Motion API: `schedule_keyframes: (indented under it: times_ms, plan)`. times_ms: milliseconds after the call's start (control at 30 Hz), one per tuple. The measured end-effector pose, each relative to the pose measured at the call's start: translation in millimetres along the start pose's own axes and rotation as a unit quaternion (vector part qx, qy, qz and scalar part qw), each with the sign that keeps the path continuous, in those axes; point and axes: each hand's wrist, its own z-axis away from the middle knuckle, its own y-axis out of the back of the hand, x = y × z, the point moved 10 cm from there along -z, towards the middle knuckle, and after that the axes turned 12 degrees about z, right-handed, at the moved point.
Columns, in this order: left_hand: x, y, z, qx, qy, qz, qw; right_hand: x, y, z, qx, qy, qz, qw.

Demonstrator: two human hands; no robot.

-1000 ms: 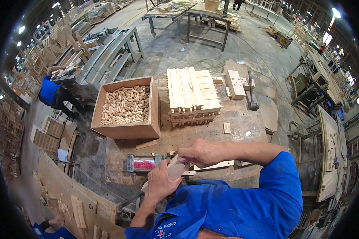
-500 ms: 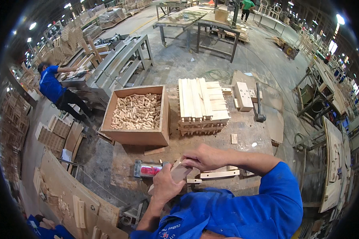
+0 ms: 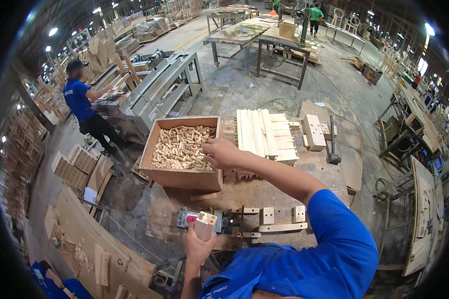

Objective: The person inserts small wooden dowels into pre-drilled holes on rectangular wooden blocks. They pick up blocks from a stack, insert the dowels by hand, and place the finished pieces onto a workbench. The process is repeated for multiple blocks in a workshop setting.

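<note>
My left hand (image 3: 197, 246) holds a short wooden block (image 3: 205, 224) upright, its end face showing holes, just above the near edge of the workbench (image 3: 264, 192). My right hand (image 3: 220, 153) reaches forward over the right side of an open wooden box (image 3: 177, 175) filled with several small wooden dowels (image 3: 180, 147); its fingers are curled at the dowels, and whether they hold one is hidden. Beyond the hand lies a stack of pale wooden slats (image 3: 264, 133).
A metal clamp jig (image 3: 224, 223) with a curved wooden piece (image 3: 279, 228) sits at the bench's near edge. A wooden block (image 3: 314, 132) and a hammer (image 3: 331, 144) lie at the right. A person in blue (image 3: 85, 107) works at a machine on the left. Wood parts are piled around.
My right hand left the block near my chest and stretched forward to the dowel box. The left hand stays low with the block.
</note>
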Motion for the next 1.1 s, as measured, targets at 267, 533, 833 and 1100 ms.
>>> schedule_keyframes:
  times_ms: [267, 533, 833, 1100]
  plan:
    - [-5, -5, 1, 0.013, 0.014, 0.048, 0.999, 25, -82, -61, -0.289, -0.02, 0.192, 0.937]
    - [-27, -11, 5, 0.002, 0.016, 0.04, 0.999, 17, -93, -66, -0.243, -0.011, 0.169, 0.955]
    - [-15, -22, -7, -0.031, -0.01, 0.088, 0.996, 43, -13, -30, 0.056, -0.101, -0.14, 0.983]
    - [-10, -22, 2, -0.044, 0.008, 0.009, 0.999, -22, 25, 82, -0.047, -0.065, -0.441, 0.894]
